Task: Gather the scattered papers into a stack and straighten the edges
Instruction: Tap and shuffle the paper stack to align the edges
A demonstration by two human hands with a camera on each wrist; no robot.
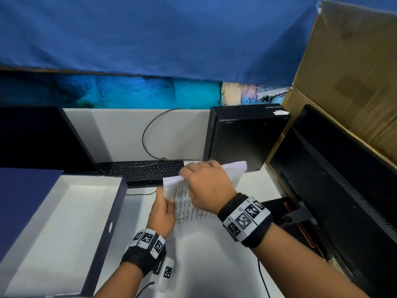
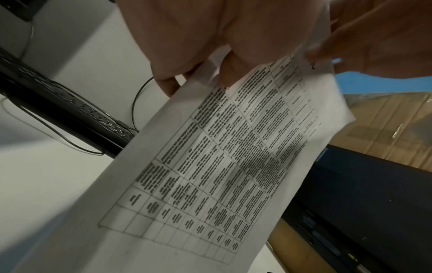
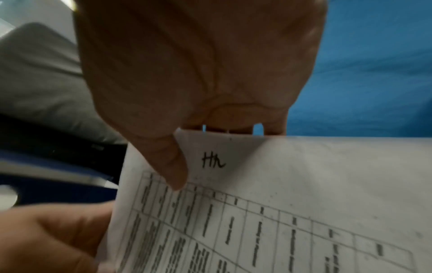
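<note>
White paper: a stack of papers (image 1: 199,190) held raised above the white worktop (image 1: 204,265), in front of the keyboard (image 1: 144,172). From the head view, the right hand (image 1: 206,186) grips the stack's top edge from above, fingers curled over it; the left hand (image 1: 162,214) holds the left edge, thumb on the printed face. The upper sheets are fanned and not flush. To the left lies an open box (image 1: 64,229), white inside with dark blue walls. Behind the stack stands a black computer case (image 1: 245,136); a black monitor (image 1: 343,179) stands to the right, with brown cardboard (image 1: 348,72) behind it. A blue cloth (image 1: 150,39) hangs across the back.

Left wrist view: the left hand (image 2: 198,37) pinches the papers (image 2: 222,166) at the upper edge, with fingertips (image 2: 167,86) showing behind the sheet. The facing sheet carries a printed table; its text is too blurred to read. The right hand (image 2: 374,46) meets the same sheet at the upper right. The keyboard (image 2: 70,114) and its cable lie on the worktop (image 2: 58,203) beyond.

Right wrist view: the right hand (image 3: 198,64) clamps the top of the papers (image 3: 280,203), thumb pressed on the front beside a handwritten mark. The left hand (image 3: 51,238) holds the stack's left edge at lower left.
</note>
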